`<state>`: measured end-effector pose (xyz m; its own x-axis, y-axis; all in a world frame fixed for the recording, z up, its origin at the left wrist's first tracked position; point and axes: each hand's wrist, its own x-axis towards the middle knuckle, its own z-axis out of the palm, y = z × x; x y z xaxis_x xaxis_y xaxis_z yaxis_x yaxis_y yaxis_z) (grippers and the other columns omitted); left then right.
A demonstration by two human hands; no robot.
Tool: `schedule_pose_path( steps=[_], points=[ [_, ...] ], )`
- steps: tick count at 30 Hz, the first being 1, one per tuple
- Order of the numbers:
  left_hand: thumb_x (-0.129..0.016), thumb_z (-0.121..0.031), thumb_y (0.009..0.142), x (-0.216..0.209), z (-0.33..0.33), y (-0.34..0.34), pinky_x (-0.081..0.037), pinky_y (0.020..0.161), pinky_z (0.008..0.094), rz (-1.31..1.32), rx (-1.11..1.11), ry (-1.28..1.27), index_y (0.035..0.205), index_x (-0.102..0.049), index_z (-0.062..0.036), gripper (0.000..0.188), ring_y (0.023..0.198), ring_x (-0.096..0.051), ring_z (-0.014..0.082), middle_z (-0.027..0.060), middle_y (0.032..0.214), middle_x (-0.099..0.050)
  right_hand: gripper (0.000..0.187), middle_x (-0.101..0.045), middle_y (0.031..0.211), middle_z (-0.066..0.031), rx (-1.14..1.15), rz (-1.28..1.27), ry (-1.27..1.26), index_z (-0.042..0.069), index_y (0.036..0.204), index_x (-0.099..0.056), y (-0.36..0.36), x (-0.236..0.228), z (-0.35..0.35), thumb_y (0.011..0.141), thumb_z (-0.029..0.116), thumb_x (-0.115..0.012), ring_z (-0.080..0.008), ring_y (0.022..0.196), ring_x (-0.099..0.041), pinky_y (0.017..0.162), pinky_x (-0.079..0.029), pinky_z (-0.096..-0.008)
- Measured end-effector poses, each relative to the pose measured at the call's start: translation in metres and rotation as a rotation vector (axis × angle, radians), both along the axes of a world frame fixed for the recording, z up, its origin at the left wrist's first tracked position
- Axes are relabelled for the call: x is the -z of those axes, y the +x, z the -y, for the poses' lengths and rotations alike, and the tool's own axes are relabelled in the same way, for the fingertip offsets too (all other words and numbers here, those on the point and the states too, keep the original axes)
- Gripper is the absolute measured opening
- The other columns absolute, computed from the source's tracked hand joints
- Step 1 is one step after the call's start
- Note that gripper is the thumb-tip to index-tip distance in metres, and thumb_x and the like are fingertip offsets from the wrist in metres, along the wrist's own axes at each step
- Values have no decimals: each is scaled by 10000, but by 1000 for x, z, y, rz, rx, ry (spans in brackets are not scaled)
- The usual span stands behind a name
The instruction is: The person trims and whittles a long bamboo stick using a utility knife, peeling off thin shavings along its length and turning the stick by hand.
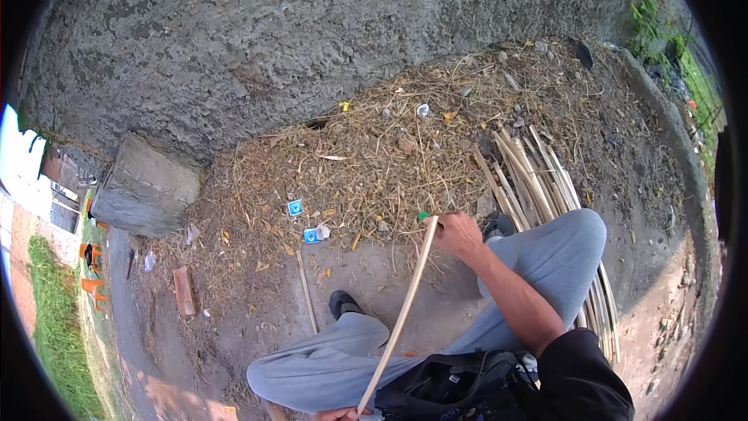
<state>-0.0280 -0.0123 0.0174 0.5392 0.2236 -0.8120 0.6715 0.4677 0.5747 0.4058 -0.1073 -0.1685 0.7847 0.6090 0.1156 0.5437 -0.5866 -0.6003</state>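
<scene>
Rough grey wall (pixel 312 39) behind straw-littered ground (pixel 366 156) | pale strip (pixel 403 312) slants between the legs, near-left to far-right | right hand (pixel 458 234) pinches far end | left hand (pixel 336 415), partly cropped, holds near part | strip bundle (pixel 534 175) beside right leg (pixel 545 257)

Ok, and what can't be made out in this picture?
Head view, left hand: mostly cut off by the lower edge; its grip on the pale stick is unclear.
Head view, green thing by the right hand: too small to identify.
Head view, stick bundle: middle hidden behind the right leg.
</scene>
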Motion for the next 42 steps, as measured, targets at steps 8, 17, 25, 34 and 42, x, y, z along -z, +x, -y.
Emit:
schedule_pose_path(
  steps=[8,17,25,34,42],
  points=[
    [-457,-298,1030,36,-26,-21,-253,383,210,-102,-243,43,1130,-590,-78,275,438,-321,50,-53,599,-394,363,-614,648,-219,44,-215,52,64,907,-726,-37,-29,-21,948,381,-555,-422,666,-632,645,-508,-498],
    [-498,-177,1021,50,-53,66,-250,432,201,117,-291,-149,1337,-521,-19,354,508,-312,48,-14,689,-435,433,-529,624,-7,183,-1287,553,6,992,-673,-42,-29,-16,991,414,-528,-86,454,-436,411,-321,-269],
    [-443,-226,1037,60,-66,160,-211,399,190,270,-132,-213,1352,-478,-2,388,493,-276,29,3,724,-462,358,-550,619,36,67,-932,587,5,902,-695,-67,-43,-22,894,363,-703,-38,504,-418,440,-296,-243],
    [-359,-340,1054,84,-65,204,-366,410,226,278,20,-369,1412,-396,-14,485,473,-347,49,52,820,-551,274,-637,690,-7,-21,-1066,582,-6,930,-698,-88,-56,-25,885,263,-725,-18,485,-426,426,-326,-216],
    [-454,-220,1037,91,-55,170,-539,628,284,397,304,224,1348,-457,-16,372,634,-571,132,147,1041,-656,157,-670,745,-84,184,-1148,909,4,863,-667,-51,-46,-26,869,150,-726,-22,450,-410,388,-273,-220]
  ],
)
